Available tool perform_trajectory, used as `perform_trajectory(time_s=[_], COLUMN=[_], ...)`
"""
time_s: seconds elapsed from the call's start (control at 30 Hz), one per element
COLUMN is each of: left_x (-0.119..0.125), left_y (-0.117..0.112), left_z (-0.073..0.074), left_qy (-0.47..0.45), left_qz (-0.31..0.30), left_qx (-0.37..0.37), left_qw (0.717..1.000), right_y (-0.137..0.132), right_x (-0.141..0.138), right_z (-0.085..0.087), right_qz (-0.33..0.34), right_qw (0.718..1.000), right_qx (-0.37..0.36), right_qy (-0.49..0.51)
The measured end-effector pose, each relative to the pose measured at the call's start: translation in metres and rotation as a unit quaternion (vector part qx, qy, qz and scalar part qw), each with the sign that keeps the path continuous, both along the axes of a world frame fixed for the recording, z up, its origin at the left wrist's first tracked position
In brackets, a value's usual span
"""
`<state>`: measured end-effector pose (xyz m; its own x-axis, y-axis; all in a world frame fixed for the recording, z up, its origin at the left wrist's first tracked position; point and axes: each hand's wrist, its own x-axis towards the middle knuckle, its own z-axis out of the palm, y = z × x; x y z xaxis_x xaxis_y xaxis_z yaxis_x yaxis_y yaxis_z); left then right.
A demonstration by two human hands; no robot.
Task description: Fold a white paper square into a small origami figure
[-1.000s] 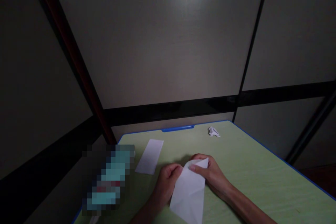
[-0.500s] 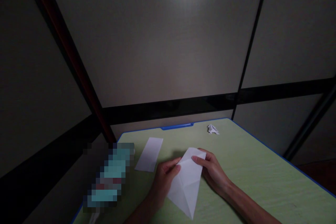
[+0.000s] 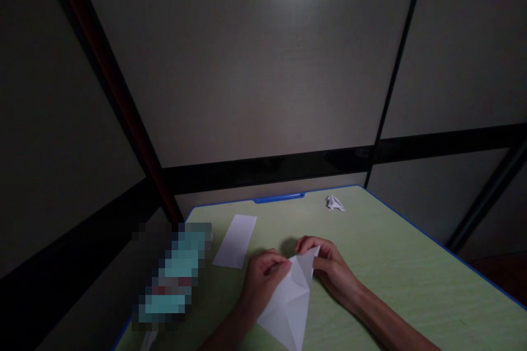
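A white sheet of paper (image 3: pixel 288 307), creased and folded to a point toward me, lies on the green table (image 3: pixel 391 279). My left hand (image 3: pixel 263 282) pinches its upper left edge with the fingers closed. My right hand (image 3: pixel 329 269) grips the upper right corner, fingers curled over the paper. The top of the sheet is pushed inward between both hands.
A white paper strip (image 3: pixel 235 241) lies flat to the left of my hands. A small folded paper figure (image 3: pixel 334 203) sits near the table's far edge. A blurred teal object (image 3: pixel 173 277) is at the table's left side. Dark wall panels stand behind.
The top of the sheet, which stood up flat between my hands, has been folded inward and down. Both hands have closed in toward each other.
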<state>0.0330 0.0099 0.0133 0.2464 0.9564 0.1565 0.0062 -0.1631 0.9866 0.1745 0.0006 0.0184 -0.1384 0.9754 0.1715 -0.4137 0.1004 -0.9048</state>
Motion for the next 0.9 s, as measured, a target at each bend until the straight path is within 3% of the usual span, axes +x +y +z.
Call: perform_trajectory(time_s=[0.1, 0.4, 0.6, 0.9], left_x=[0.002, 0.002, 0.004, 0.004], left_y=[0.000, 0.004, 0.005, 0.002], left_z=[-0.001, -0.010, -0.010, -0.009], left_qy=[-0.025, -0.032, -0.035, -0.042], left_qz=[0.026, 0.039, 0.041, -0.008], left_qx=[-0.039, -0.037, -0.032, -0.064], left_qw=[0.999, 0.998, 0.998, 0.997], right_y=[0.000, -0.001, -0.001, -0.002], right_x=[0.000, -0.002, -0.006, -0.011], right_z=[0.000, -0.008, -0.006, -0.002], right_qz=[-0.001, 0.051, 0.034, -0.024], right_qw=[1.000, 0.998, 0.995, 0.987], right_qx=[-0.021, -0.026, -0.009, 0.024], right_qy=[-0.011, -0.037, -0.088, -0.159])
